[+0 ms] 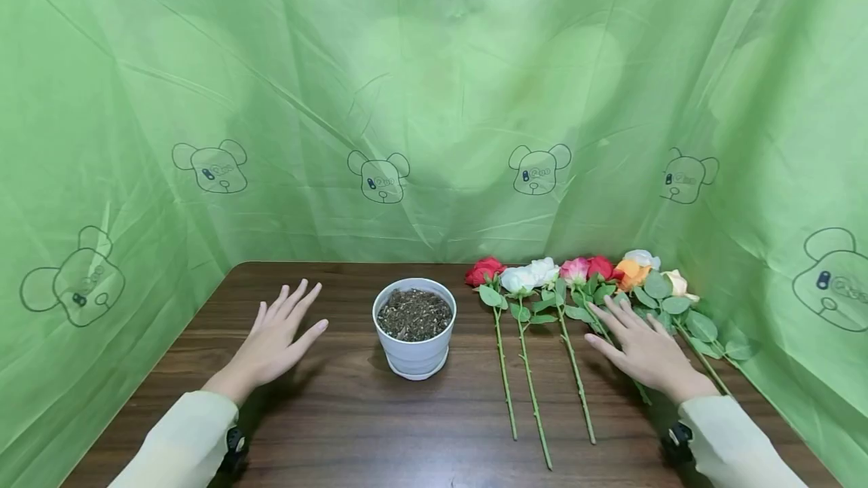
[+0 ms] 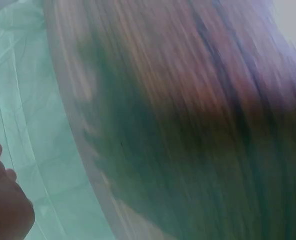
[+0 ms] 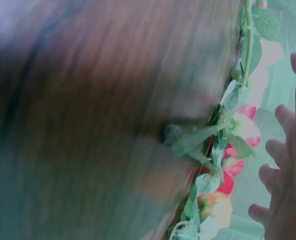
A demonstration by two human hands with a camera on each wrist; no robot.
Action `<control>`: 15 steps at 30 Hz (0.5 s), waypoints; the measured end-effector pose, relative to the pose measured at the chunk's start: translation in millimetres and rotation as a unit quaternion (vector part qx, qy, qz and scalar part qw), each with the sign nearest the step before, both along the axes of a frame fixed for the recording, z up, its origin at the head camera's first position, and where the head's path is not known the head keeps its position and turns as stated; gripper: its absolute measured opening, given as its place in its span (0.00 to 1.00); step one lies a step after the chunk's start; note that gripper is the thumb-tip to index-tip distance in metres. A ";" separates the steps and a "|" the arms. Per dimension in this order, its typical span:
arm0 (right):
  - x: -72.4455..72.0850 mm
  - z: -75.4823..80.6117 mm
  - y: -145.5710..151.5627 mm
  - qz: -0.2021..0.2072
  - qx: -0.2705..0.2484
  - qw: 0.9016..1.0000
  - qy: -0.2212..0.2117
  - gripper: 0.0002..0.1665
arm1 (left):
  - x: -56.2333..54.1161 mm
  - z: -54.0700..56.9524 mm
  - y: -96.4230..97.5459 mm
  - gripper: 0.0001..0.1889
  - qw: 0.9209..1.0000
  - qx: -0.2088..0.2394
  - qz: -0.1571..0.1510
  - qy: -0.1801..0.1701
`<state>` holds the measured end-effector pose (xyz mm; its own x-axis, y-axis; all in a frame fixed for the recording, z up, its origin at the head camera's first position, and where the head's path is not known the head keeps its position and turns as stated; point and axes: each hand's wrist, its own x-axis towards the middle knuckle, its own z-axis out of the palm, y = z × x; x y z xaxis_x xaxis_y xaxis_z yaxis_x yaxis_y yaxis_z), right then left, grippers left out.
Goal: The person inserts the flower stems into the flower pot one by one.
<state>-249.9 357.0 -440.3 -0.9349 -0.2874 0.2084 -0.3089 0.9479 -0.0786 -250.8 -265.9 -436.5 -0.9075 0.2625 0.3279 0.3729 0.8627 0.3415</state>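
Note:
My left hand (image 1: 274, 341) is held above the table's left part, fingers straight and spread, holding nothing. To its right stands a white pot (image 1: 417, 356) of dark soil (image 1: 415, 315) on a small saucer. My right hand (image 1: 640, 349) hovers with extended fingers over the stems of the roses at the right, hiding part of them; it grips nothing. Those roses lie in a row, heads away from me: a red rose (image 1: 484, 271), a white rose (image 1: 518, 279), a pink rose (image 1: 575, 270), an orange rose (image 1: 632, 275) and several others. In the right wrist view the fingers (image 3: 283, 150) stand apart from the blooms.
The brown wooden table (image 1: 447, 450) has a rounded far left corner. Green cloth (image 1: 434, 96) printed with bear faces hangs behind it and along both sides. Thin green rose stems (image 1: 532, 398) reach toward the table's near edge.

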 end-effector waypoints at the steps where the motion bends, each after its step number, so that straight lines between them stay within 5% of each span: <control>1: 0.2 0.6 -1.1 0.002 -0.003 1.000 0.000 0.42 | -0.4 0.1 1.9 0.36 1.000 0.007 -0.003 -0.004; 15: -0.8 3.5 -18.6 0.024 -0.027 0.999 0.006 0.39 | -5.5 -6.0 32.5 0.32 0.992 0.110 -0.053 -0.042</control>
<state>-250.7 338.4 -436.8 -0.9178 -0.3199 0.2354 -0.3550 0.9264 -0.1253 -256.3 -233.4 -442.5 -0.9048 0.2889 0.3128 0.4205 0.7218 0.5498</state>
